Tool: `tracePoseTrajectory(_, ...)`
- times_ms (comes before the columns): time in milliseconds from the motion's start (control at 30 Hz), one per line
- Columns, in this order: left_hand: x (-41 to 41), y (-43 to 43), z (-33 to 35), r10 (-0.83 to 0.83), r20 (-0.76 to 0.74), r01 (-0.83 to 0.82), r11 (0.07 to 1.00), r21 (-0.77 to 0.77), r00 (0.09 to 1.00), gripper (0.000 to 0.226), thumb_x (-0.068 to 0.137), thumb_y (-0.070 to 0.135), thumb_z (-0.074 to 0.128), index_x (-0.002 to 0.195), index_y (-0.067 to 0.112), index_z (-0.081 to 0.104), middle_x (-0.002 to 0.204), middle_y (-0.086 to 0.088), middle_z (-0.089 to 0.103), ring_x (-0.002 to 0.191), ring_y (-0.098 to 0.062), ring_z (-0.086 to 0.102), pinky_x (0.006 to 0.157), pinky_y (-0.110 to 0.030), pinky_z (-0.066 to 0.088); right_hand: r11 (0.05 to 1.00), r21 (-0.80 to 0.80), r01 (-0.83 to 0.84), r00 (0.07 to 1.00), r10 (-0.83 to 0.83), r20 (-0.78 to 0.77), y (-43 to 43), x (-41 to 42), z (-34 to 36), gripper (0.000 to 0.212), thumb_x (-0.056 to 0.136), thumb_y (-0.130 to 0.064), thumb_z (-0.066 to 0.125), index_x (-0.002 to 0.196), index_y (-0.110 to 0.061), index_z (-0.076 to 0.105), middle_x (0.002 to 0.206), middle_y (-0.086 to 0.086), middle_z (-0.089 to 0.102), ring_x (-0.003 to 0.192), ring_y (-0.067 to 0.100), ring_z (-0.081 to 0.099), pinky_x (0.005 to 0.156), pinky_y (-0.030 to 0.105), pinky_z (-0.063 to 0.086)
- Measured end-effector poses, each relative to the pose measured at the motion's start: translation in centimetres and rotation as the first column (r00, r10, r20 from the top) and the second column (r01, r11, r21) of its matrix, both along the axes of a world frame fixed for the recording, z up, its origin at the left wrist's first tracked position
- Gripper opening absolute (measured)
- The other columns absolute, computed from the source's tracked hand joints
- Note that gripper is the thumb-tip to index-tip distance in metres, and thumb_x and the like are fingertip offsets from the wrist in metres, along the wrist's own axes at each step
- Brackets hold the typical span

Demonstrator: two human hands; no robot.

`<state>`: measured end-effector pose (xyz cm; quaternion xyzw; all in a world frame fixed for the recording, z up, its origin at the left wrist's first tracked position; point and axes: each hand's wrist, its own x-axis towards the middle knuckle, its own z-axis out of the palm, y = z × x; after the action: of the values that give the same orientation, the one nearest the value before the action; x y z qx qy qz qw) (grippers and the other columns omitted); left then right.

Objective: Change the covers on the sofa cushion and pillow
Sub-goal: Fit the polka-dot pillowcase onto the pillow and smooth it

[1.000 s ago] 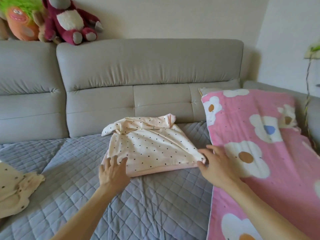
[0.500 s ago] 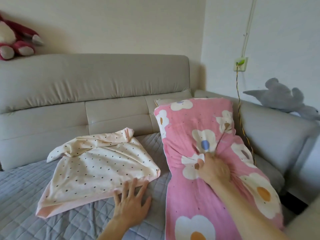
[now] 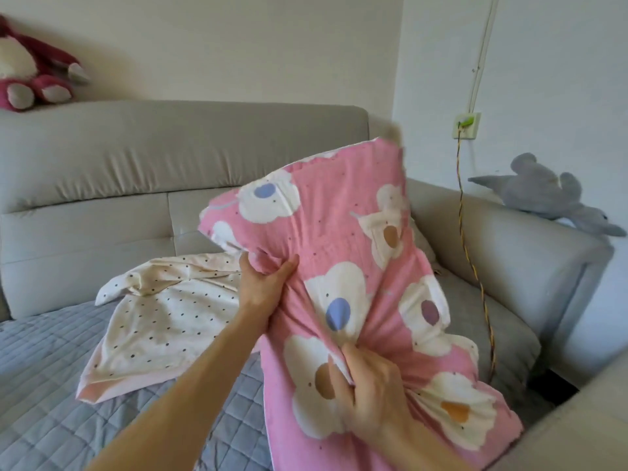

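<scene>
Right hand (image 3: 370, 396), nearest the camera: fingers curled tight, a fold of pink fabric bunched in them low on the pillow (image 3: 356, 266). Half a second ago this hand was already gripping the pillow's middle while the pillow lay on the seat.

Left hand (image 3: 265, 283): thumb and fingers are clamped round a gather of the cover near the pillow's upper left edge. Half a second ago it was spread flat on the quilt (image 3: 51, 385), holding nothing. A second ago both hands were at the near edge of the dotted cover (image 3: 163, 311).

Pillow: now raised off the seat and held tilted in the air between both hands, upper end toward the sofa back (image 3: 170, 154). Whether its lower end is touching the seat cannot be told. No opening or zip is seen.

Dotted cover: released, lying crumpled on the quilt, behind and left of the pillow.

Judgement: work has been switched from the dotted cover to the pillow. The pink cover is still fully on; it is probably being gathered so that its opening can be found and the cover stripped.

Farther back: a red plush (image 3: 30, 76) on the sofa top, a grey plush (image 3: 550, 195) on the right arm.
</scene>
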<state>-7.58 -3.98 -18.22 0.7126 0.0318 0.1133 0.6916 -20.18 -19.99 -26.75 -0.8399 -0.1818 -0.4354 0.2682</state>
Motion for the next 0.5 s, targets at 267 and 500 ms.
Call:
tracePoseTrajectory(267, -5.5, 7.7, 2.7, 0.115, 0.297, -0.121, 0.993, 0.004, 0.948, 0.027, 0.077, 0.024, 0.084, 0.098, 0.014, 0.071, 0.087, 0.009, 0.076, 0.084, -0.005, 0.071, 0.075, -0.018, 0.054, 0.959, 0.246, -0.140, 0.966, 0.187, -0.177, 1.2, 2.2, 8.5, 0.051, 0.078, -0.074, 0.056, 0.109, -0.035, 0.048, 0.108, -0.016, 0.057, 0.100, 0.002, 0.053, 0.086, 0.019, 0.043)
tracePoseTrajectory(500, -9.0, 12.0, 3.9, 0.115, 0.338, -0.162, 0.980, 0.115, 0.934, 0.021, 0.076, 0.031, 0.084, 0.087, 0.028, 0.068, 0.087, 0.012, 0.073, 0.084, -0.007, 0.069, 0.077, -0.027, 0.053, 0.801, 0.584, 0.130, 0.843, 0.221, -0.491, 4.3, 13.3, 16.8, 0.118, 0.047, -0.094, 0.062, 0.144, -0.059, 0.004, 0.159, 0.013, 0.016, 0.141, 0.037, 0.032, 0.112, 0.056, 0.030)
